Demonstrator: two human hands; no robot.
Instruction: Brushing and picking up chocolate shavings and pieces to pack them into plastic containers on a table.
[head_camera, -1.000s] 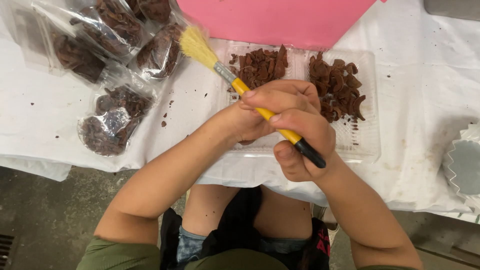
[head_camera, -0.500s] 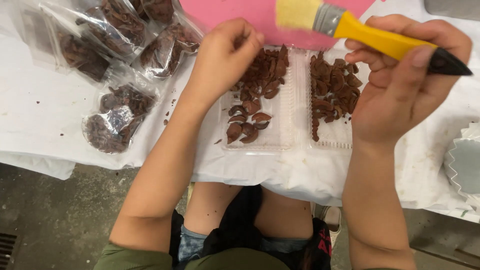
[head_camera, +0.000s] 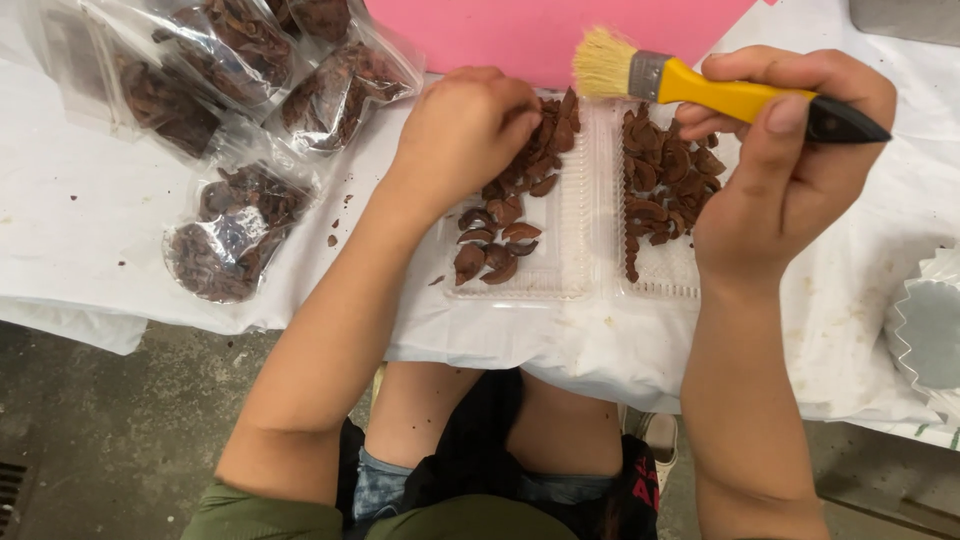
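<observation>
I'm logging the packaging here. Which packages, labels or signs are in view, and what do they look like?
Clear plastic bags: upper left on the white cloth, crinkled, holding dark brown pieces.
Clear plastic tray: centre, two shallow compartments holding brown shell pieces.
Pink sheet: top centre, flat, plain.
No labels, signs or screens show.

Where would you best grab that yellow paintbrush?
By the yellow-and-black handle of the paintbrush, coming from its black tail end, as the right hand does. The handle is long and slim and fits a closed fist; the bristles are soft and would bend.
</observation>
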